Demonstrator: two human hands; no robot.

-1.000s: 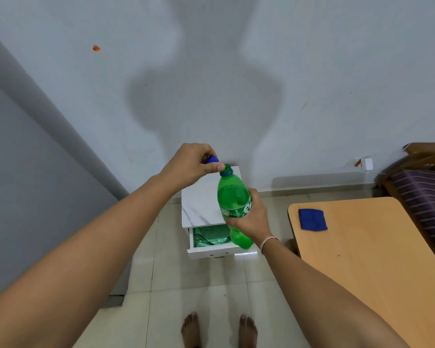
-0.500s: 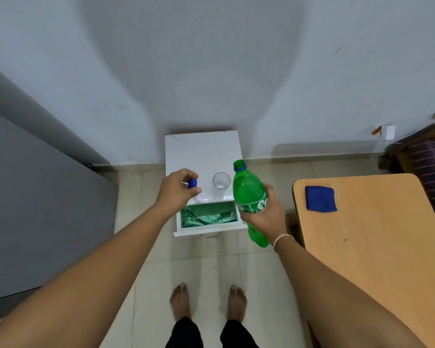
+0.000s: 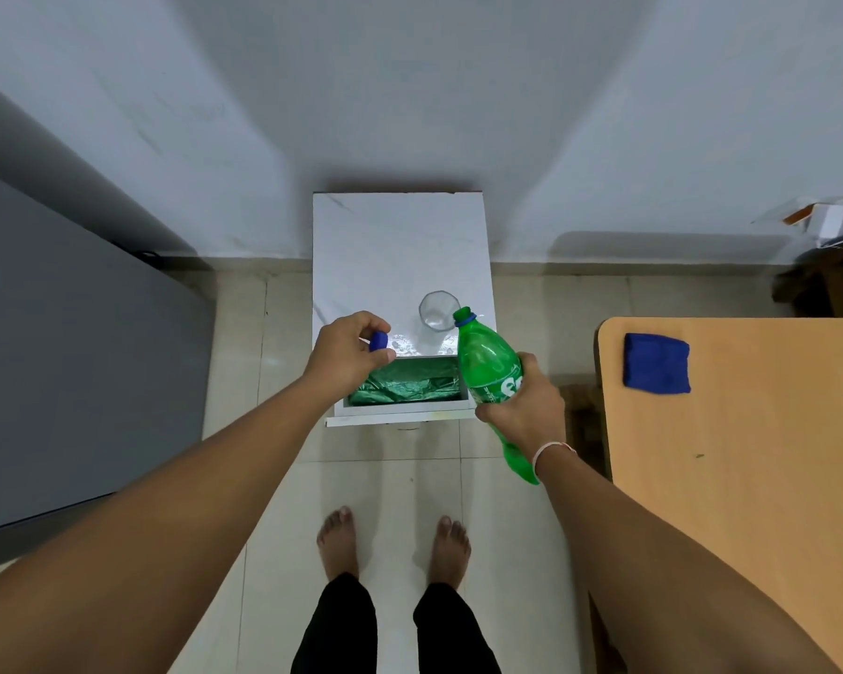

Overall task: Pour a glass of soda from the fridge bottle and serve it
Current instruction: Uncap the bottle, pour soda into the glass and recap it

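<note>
Gripping green bottle [image 3: 488, 364] right hand [image 3: 524, 411], blue cap [image 3: 378, 341] pinched left hand [image 3: 346, 352]

The uncapped green soda bottle [image 3: 488, 367] is tilting toward the empty clear glass [image 3: 438, 314] standing upright nearby.

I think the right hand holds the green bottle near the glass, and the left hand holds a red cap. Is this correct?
Not quite. In the head view the cap in the left hand is blue, not red. The rest is right: the right hand holds the green bottle, its open mouth close to the glass on the white cabinet.
</note>
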